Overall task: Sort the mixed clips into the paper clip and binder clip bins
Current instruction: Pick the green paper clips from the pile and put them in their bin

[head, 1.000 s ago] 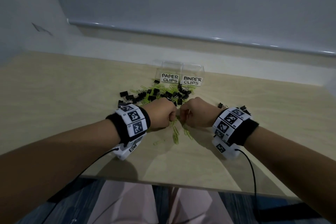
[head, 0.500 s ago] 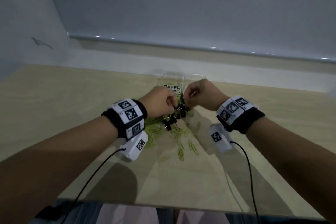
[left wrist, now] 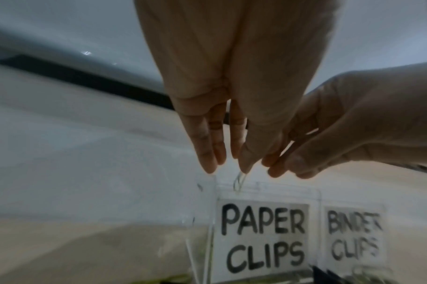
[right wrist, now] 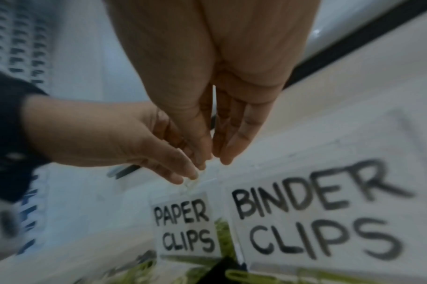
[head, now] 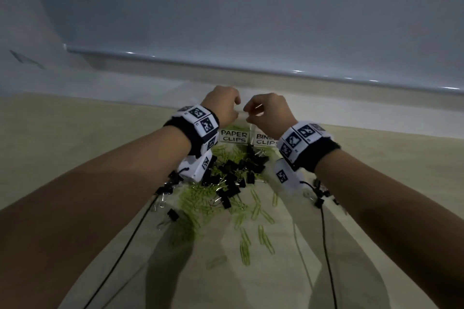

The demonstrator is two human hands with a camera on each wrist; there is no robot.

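Observation:
Two clear bins stand side by side at the back of the table, one labelled PAPER CLIPS (head: 234,136) (left wrist: 263,238) (right wrist: 183,222) and one BINDER CLIPS (head: 265,139) (left wrist: 353,236) (right wrist: 317,221). My left hand (head: 237,105) (left wrist: 226,169) hovers over the paper clip bin, fingertips pointing down, pinching a pale paper clip (left wrist: 239,182) (right wrist: 190,184) just above the rim. My right hand (head: 247,110) (right wrist: 213,163) hangs close beside it, fingers straight and near together, with nothing visible in them. A mixed pile of black binder clips (head: 233,173) and green paper clips (head: 198,198) lies in front of the bins.
Loose green paper clips (head: 244,246) trail toward the near table edge. A few binder clips (head: 319,193) lie under my right wrist, more at the left (head: 173,216). Wrist-camera cables (head: 324,233) hang over the table. A wall with a ledge (head: 226,65) rises right behind the bins.
Both hands have lifted from the near side of the pile and moved away from me, to above the bins. The left now holds a paper clip over the paper clip bin.

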